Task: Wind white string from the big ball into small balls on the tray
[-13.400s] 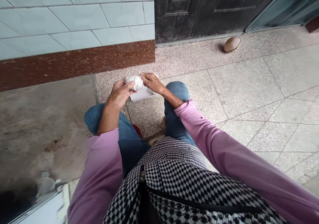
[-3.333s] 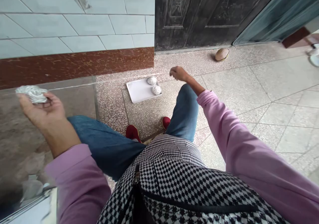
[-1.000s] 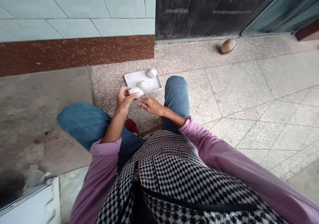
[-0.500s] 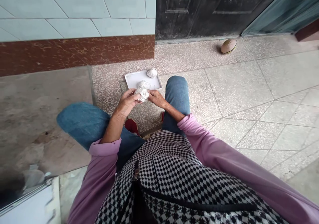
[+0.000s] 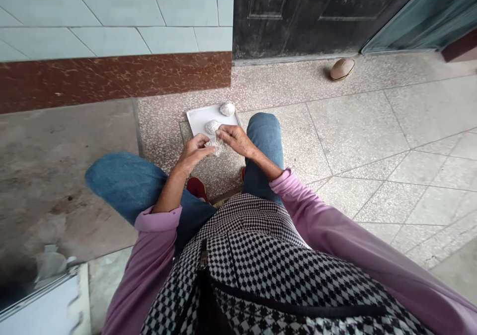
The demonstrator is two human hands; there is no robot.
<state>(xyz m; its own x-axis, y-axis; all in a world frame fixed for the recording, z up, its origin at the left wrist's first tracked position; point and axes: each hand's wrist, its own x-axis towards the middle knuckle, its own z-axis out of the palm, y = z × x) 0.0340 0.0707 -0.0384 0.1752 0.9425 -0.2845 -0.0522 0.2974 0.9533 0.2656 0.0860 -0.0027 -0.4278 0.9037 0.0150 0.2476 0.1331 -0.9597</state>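
My left hand [image 5: 194, 150] is closed round a white ball [image 5: 213, 147] that looks like wound string, with fingers along its left side. My right hand [image 5: 234, 138] pinches just above that ball; a thin pale strand seems to run down from the fingertips, though it is blurred. Right behind them, a second white ball [image 5: 212, 126] rests on a shallow white tray [image 5: 199, 114], its right side partly covered by my right fingers. A third white ball [image 5: 227, 109] lies in the tray's far right corner.
The tray stands on a speckled stone floor [image 5: 164, 126] between my knees. Beyond are a tiled wall [image 5: 112, 41] and a dark door [image 5: 298, 22]. Near the door lies a brownish rounded object [image 5: 342, 69] with a dark band. A white panel-like object [image 5: 44, 300] is at lower left.
My right hand has risen away from the held ball, towards the tray. The ball in my left hand shows a looser, flatter outline. The tray has not moved.
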